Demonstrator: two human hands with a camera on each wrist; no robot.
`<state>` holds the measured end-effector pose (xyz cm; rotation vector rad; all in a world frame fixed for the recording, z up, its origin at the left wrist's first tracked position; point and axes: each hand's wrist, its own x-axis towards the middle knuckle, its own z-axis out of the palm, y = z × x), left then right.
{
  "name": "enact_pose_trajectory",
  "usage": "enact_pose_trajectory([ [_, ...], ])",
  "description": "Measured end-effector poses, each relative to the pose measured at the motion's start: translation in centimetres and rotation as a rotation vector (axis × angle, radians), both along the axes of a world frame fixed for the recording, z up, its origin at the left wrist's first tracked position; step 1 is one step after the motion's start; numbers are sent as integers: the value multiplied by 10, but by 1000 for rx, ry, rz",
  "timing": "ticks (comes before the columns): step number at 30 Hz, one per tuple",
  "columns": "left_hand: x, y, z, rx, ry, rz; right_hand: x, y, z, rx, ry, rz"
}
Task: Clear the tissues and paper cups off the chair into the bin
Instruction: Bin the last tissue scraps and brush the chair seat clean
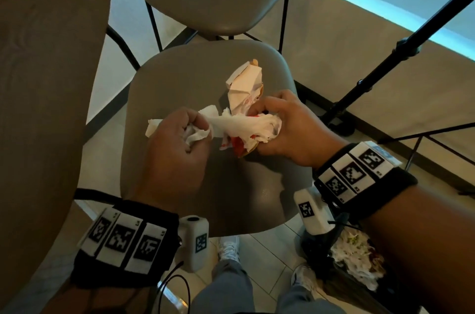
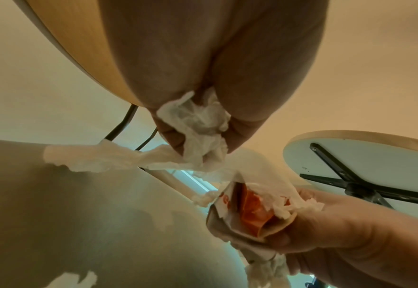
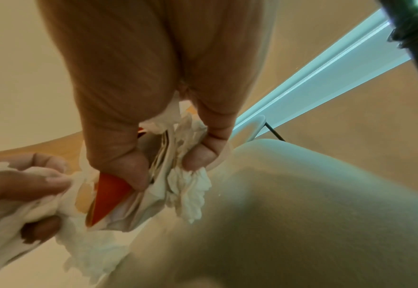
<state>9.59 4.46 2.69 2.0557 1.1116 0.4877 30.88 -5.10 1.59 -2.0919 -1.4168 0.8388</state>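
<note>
Gathering step: left hand (image 1: 177, 139) clamps tissue (image 1: 239, 123); right hand (image 1: 288, 128) clamps crushed paper cup (image 1: 245, 88) plus tissue above chair seat (image 1: 167, 77) centre. Next: carry to bin (image 1: 359, 262).

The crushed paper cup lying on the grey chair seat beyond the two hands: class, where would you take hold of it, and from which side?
Pinch the crushed paper cup across its flattened body, coming from above. It lies squashed flat on the chair seat, so its creased upper folds are easy to pinch. Both the left hand and the right hand already hold tissues.
</note>
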Motion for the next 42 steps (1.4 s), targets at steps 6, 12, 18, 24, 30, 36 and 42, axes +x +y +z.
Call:
enact_pose_trajectory([
  [6, 5, -8, 1, 6, 46, -20, -6, -4, -9, -16, 1, 5],
  [12, 6, -15, 1, -6, 32, -42, -4, -15, -12, 7, 28, -31],
  [18, 31, -42, 23, 90, -75, -214, 13, -75, 6, 75, 12, -139],
  [24, 94, -131, 39, 73, -242, -546, 38, -210, 21, 88, 75, -361],
  [30, 163, -251, -9, -124, -264, -876, 50, -377, -11, 11, 126, -661],
  [36, 215, -363, -116, -311, -99, -1102, 43, -506, -108, -72, 240, -961],
  [42, 245, -422, -263, -387, 264, -1188, 48, -568, -247, -283, 297, -1055],
])
